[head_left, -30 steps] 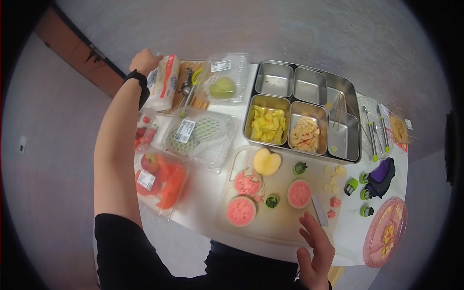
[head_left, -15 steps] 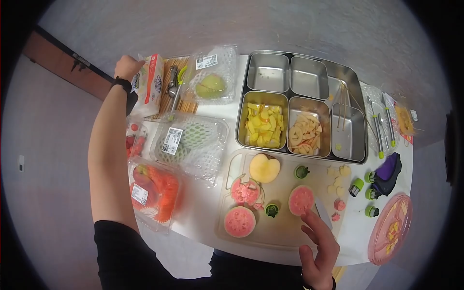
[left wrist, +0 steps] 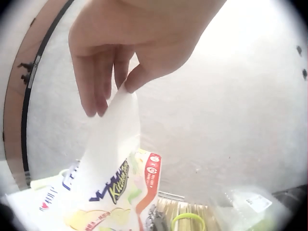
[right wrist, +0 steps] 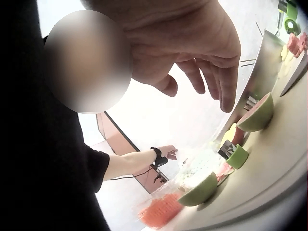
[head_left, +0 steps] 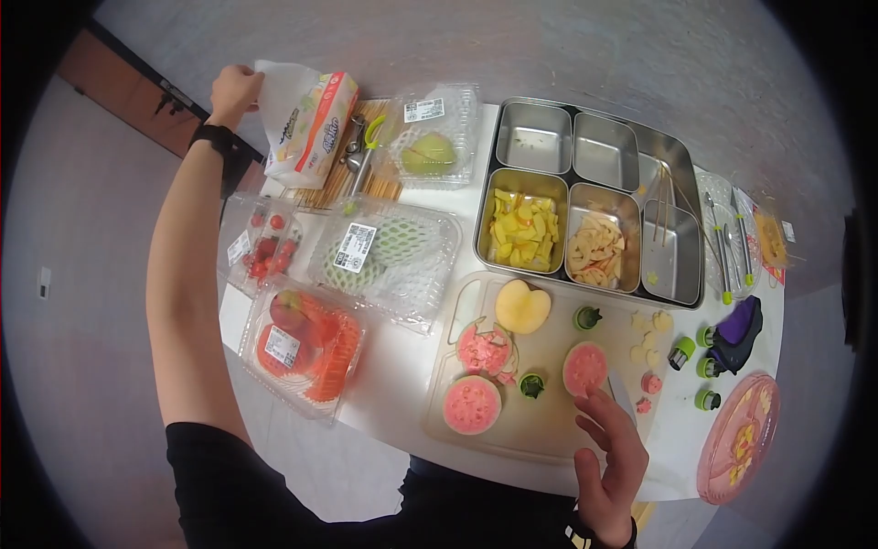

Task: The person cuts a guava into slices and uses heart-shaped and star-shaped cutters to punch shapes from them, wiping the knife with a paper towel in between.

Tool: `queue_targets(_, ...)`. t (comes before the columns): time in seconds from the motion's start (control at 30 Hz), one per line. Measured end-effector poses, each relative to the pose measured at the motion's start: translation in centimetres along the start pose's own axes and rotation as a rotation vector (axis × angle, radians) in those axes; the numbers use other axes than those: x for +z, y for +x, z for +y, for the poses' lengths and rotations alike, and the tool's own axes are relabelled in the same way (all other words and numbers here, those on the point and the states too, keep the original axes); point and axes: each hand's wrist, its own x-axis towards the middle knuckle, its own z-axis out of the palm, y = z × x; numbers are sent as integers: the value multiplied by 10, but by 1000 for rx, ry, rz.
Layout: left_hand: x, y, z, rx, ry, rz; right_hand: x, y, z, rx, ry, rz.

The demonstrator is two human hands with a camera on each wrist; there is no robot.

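The thumb and a finger of the left hand [head_left: 236, 90] pinch the tip of a white sheet [left wrist: 113, 120] above its pack [head_left: 315, 128], at the 10 o'clock end of the table [head_left: 389, 361]; its remaining fingers hang down. The sheet runs from the fingertips to the pack, beside thin wooden sticks [head_left: 388, 190]. The right hand [head_left: 615, 462], fingers loosely bent and holding nothing, hovers over the 5 o'clock corner of the board [head_left: 512, 446], just beside a guava half [head_left: 585, 366]. A second half [head_left: 472, 404] lies at the board's 8 o'clock, a green cutter [head_left: 531, 385] between the two, an apple half [head_left: 522, 307] at 11. Around the board sit a steel box [head_left: 604, 151] at 12 o'clock, a pink plate [head_left: 715, 457] near 4, an orange-filled tub [head_left: 282, 350] at 9 and a tub of netted fruit [head_left: 357, 247] at 10.
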Motion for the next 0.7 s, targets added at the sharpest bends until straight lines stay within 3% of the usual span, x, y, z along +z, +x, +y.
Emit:
queue_targets(0.1, -9, -4, 5, 42, 120, 115, 1, -4, 1, -9, 9, -3)
queue_targets(0.2, -17, -6, 8, 230, 288, 280, -4, -5, 3, -14, -19, -34)
queue_targets(0.3, -34, -19, 26, 26, 205, 31, -1, -9, 4, 4, 9, 4)
queue_targets(0.4, -33, -19, 18, 145, 389, 159, -1, -10, 1, -2, -8, 8)
queue_targets(0.5, -38, -7, 13, 200, 450, 170, -3, -11, 2, -5, -27, -3)
queue_targets(0.6, -57, -4, 20, 149, 406, 202, -3, -11, 4, -3, -10, 5)
queue_targets(0.7, -71, 7, 23, 229, 411, 176, -5, -11, 4, -17, -8, -8)
